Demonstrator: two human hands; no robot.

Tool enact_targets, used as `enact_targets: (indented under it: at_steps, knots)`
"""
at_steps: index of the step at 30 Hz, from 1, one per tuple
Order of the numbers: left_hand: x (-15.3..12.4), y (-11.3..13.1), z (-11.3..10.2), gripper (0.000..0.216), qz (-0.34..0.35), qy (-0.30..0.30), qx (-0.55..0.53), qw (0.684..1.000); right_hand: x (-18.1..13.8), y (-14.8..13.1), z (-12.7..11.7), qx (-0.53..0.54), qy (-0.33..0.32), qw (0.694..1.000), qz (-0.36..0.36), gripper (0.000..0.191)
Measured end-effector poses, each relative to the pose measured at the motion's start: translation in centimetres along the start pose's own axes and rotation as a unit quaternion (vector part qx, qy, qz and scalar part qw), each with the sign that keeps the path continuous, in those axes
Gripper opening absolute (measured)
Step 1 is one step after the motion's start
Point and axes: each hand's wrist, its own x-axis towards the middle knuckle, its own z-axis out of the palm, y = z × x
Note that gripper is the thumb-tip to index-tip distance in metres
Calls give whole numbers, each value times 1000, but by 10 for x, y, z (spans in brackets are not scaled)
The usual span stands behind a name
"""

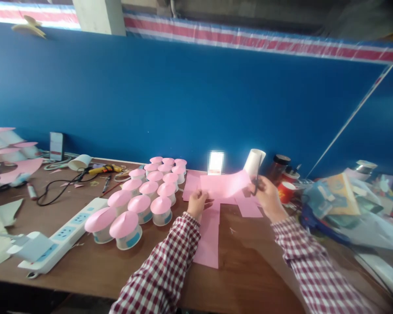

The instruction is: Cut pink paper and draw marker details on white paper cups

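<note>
Right of the pink-topped cups [149,188], the fingers of the left hand [197,204] pinch the raised paper [214,186]; those of the right hand [268,195] curl round scissors [256,184] at the end farther from the cups. That end bends, so drawing it gently taut should steady a cut.

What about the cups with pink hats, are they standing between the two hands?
No, the cups with pink hats stand to the left of the left hand, which holds a pink sheet.
</note>
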Motion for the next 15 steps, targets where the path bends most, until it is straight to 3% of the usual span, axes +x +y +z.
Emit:
enact_targets:
  at_steps: [7, 15]
  knots:
    - [21, -10, -17, 20, 80, 63, 153, 983, -25, 60, -4, -239, 26, 970, -24, 40]
    - [27, -16, -23, 14, 79, 56, 228, 969, -31, 84, -11, -330, -3, 943, -31, 35]
